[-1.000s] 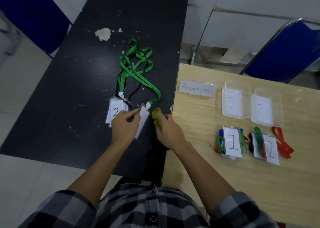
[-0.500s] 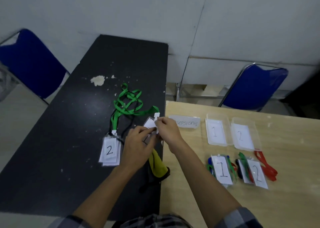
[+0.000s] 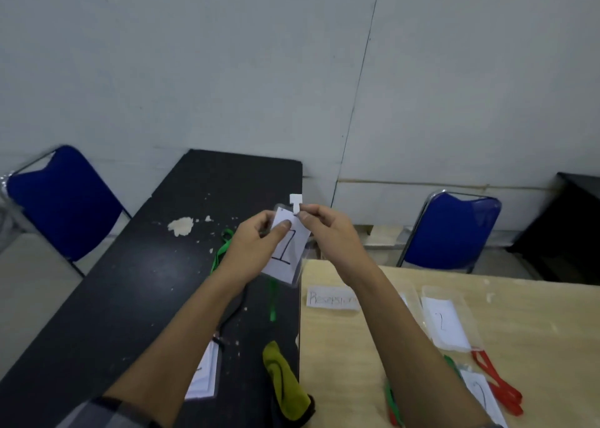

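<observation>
Lifted clear of the black table [image 3: 146,281] — left hand [image 3: 256,249] pinches badge [image 3: 287,255]; right hand [image 3: 331,229], its clip [image 3: 295,198].

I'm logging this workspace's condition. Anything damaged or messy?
The black table has a pale chipped patch toward its far end, with white flecks scattered around it, like flaked surface. A yellow-green cloth lies crumpled at its near edge. The badge held by the left hand and right hand looks intact.

Both hands [image 3: 256,249] [image 3: 328,229] hold a badge [image 3: 287,252] numbered 1 above the black table [image 3: 130,281].
</observation>
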{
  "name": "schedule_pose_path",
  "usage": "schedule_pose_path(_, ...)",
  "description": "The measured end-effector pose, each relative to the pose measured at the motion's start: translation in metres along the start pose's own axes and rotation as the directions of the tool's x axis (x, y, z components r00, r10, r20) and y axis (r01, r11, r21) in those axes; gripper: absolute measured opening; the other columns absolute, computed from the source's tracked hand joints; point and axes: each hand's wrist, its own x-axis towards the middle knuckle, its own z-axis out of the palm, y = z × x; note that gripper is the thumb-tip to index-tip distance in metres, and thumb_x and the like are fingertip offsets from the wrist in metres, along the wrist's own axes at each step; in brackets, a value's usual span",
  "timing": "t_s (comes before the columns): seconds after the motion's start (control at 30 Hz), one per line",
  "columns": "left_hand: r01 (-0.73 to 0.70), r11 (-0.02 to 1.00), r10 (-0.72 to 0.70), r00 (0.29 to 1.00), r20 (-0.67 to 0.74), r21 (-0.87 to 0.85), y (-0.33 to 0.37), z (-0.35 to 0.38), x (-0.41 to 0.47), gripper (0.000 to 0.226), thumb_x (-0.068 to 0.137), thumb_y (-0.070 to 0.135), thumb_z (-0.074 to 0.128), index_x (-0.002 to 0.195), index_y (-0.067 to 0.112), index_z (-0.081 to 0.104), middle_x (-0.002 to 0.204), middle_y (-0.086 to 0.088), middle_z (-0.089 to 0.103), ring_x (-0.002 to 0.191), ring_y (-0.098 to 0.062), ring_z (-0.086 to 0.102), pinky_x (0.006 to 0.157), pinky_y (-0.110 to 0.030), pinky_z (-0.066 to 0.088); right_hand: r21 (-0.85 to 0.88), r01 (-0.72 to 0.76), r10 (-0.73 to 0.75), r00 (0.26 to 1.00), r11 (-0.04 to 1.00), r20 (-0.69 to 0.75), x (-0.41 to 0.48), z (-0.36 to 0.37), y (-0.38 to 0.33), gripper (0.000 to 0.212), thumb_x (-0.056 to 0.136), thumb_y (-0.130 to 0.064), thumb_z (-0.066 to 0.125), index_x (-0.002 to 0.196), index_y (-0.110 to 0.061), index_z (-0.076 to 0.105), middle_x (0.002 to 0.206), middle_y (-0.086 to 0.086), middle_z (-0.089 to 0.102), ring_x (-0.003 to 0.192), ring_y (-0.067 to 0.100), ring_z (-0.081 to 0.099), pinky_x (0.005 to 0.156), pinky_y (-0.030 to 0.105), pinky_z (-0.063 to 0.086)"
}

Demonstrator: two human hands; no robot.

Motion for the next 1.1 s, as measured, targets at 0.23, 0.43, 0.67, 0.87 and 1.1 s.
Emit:
schedule_pose_path(0.23,-0.070,0.998,0.070,0.997,-0.042,-0.003,0.059,-0.009,0.021,0.015,0.100,0.031,0.056,0.094,0.025,0.068,0.077,0.008,0.072,0.063,-0.003,0.066,0.056,-0.020,0.053,0.094,0.152,-0.136,0.979,0.984,-0.152,0.019,-0.019,-0.032,0.027,0.104,-0.018,0.044,0.120,-0.028,0.063,0.114,-0.013,0.066,0.105,0.005,0.062,0.081,0.022,0.049)
schedule_pose_path(0.43,-0.121,0.989,0.119,0.993,-0.026,-0.079,0.098,-0.009,0.031,0.017,0.102,0.034,0.053,0.102,0.021,0.064,0.087,0.001,0.069,0.073,-0.012,0.064,0.063,-0.028,0.052,0.226,0.146,-0.163,0.985,0.963,0.060,0.022,-0.019,-0.048,0.025,0.103,-0.021,0.052,0.122,-0.026,0.067,0.116,0.002,0.073,0.109,0.023,0.068,0.092,0.040,0.056)
schedule_pose_path(0.67,-0.183,0.983,0.180,0.980,-0.085,-0.030,0.122,-0.006,0.037,0.015,0.106,0.037,0.043,0.106,0.025,0.052,0.090,0.006,0.065,0.071,-0.006,0.061,0.050,-0.015,0.049,0.152,0.226,-0.224,0.974,0.962,-0.031,-0.002,0.003,-0.041,0.023,0.105,-0.024,0.045,0.112,-0.013,0.064,0.087,-0.010,0.071,0.081,0.003,0.067,0.069,0.021,0.057)
schedule_pose_path(0.87,-0.197,0.979,0.189,0.974,-0.126,-0.054,0.139,-0.006,0.040,0.014,0.106,0.038,0.042,0.107,0.027,0.050,0.088,0.004,0.064,0.073,-0.010,0.062,0.051,-0.017,0.052,0.178,0.274,-0.278,0.961,0.945,-0.001,-0.020,0.012,-0.023,0.021,0.107,-0.014,0.040,0.110,-0.008,0.060,0.080,0.002,0.059,0.072,0.013,0.055,0.067,0.024,0.049)
schedule_pose_path(1.1,-0.265,0.964,0.262,0.950,-0.169,0.005,0.151,-0.007,0.041,0.012,0.106,0.037,0.041,0.114,0.030,0.046,0.091,0.006,0.064,0.076,-0.006,0.058,0.050,-0.010,0.045,0.079,0.272,-0.280,0.954,0.959,0.110,-0.036,0.024,0.003,0.025,0.108,-0.017,0.035,0.119,-0.017,0.058,0.081,-0.002,0.055,0.076,0.015,0.053,0.073,0.034,0.048)
